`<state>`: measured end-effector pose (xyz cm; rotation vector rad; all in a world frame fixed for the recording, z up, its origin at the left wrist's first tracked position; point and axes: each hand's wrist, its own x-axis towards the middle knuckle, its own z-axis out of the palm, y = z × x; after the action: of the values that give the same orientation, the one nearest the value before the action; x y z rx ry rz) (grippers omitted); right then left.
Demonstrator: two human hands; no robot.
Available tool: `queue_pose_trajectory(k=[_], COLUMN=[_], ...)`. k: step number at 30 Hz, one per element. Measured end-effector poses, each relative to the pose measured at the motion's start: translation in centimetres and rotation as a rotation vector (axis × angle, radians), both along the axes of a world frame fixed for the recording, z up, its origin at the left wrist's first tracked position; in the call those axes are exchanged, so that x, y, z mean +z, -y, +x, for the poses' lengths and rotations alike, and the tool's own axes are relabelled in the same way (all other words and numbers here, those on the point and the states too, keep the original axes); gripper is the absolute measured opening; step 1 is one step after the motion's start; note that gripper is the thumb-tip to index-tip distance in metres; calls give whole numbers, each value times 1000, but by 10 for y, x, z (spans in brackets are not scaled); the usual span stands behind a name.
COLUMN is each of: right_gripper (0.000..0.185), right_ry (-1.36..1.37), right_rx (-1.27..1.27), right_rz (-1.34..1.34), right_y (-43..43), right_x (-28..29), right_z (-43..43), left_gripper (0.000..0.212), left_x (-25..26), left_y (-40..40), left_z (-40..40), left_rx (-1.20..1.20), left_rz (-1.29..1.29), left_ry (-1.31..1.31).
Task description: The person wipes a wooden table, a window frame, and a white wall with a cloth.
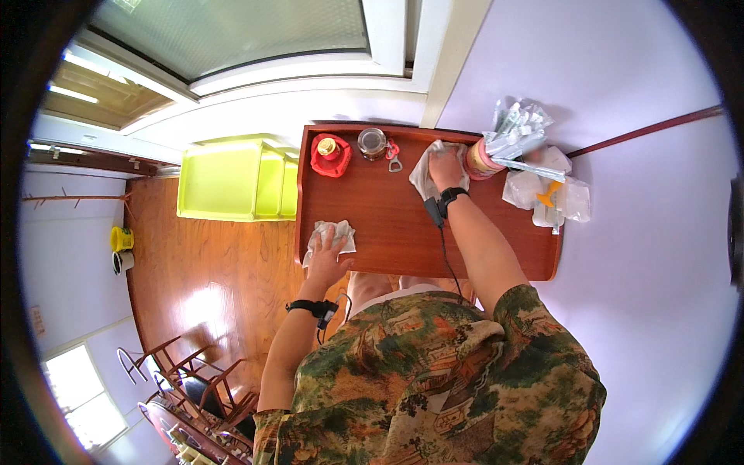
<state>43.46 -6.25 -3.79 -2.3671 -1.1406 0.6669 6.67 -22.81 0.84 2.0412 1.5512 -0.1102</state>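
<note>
My left hand (326,263) lies with fingers spread on a crumpled white tissue or thin cloth (344,238) at the front left corner of a reddish-brown wooden table (383,226). Towards the back right, my right hand (446,168) presses into a greyish-white cloth (423,177), its fingers bunched and partly hidden. Right beside that cloth is a pink container (479,161) full of wrapped, stick-like packets (520,131). A glass jar (372,142) and a metal bottle opener (395,164) with a red part are left of the right hand.
A red bag-like holder with a gold-capped bottle (328,152) stands at the back left. Clear plastic packages (523,189) and an orange tool (548,195) are at the right end. A yellow-green tiered rack (218,180) adjoins the left side. A raised rim edges the table's back; cables hang from both wrists.
</note>
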Motion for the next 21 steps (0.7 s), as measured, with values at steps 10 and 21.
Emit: queue_pose_trajectory(k=[10,21], right_gripper=[45,36], right_ry=[228,159], right_rx=[426,897], right_rz=[12,107], right_y=[3,33], right_x=[12,12], right_z=[-11,5], left_gripper=[69,69], left_x=[-4,2], left_y=[-4,-8], left_z=[-6,-10], left_rx=[-84,-106], left_rz=[19,13], left_ry=[-37,-19])
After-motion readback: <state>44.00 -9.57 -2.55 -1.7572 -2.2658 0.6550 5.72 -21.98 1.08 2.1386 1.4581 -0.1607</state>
